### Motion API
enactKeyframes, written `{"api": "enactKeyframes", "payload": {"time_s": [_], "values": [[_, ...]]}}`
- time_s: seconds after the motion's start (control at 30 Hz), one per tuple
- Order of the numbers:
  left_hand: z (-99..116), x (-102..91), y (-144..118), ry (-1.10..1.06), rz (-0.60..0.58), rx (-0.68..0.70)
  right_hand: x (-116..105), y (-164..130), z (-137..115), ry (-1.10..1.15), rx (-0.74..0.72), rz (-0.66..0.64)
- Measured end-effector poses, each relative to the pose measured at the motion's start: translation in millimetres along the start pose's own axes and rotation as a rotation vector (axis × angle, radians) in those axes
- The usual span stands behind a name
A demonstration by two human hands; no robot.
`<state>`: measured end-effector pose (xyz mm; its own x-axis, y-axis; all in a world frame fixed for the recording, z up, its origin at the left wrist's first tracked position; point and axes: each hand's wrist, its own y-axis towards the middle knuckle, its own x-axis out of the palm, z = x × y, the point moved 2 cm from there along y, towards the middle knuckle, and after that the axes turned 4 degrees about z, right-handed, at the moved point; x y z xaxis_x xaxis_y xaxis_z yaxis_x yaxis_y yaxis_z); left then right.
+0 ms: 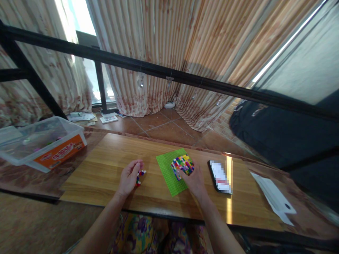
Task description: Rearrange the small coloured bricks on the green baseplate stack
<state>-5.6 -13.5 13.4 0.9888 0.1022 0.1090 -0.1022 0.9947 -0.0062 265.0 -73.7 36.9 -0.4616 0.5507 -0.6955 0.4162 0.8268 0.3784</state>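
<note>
A green baseplate (167, 173) lies on the wooden board (106, 169). On it stands a block of many-coloured small bricks (182, 164). My right hand (194, 180) rests against the block's near right side, fingers touching it. My left hand (129, 176) lies on the board to the left of the baseplate, fingers curled beside a few loose red, white and blue bricks (140, 176). Whether it grips any of them I cannot tell.
A phone (220, 176) lies right of the baseplate. A white paper (275, 197) sits at the far right. A clear plastic tub (39, 143) with an orange label stands at the left. A black rail (169, 74) and curtains lie beyond the table.
</note>
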Motion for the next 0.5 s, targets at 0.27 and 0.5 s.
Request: {"api": "enactKeyframes", "payload": {"time_s": [0.27, 0.5], "values": [[-2.4, -0.4, -0.4, 0.020, -0.010, 0.016, -1.4, 0.6, -5.9, -0.029, 0.083, -0.131], [-4.2, -0.3, -1.7, -0.002, -0.025, 0.015, -16.1, 7.1, -0.8, -0.068, -0.048, -0.179]]}}
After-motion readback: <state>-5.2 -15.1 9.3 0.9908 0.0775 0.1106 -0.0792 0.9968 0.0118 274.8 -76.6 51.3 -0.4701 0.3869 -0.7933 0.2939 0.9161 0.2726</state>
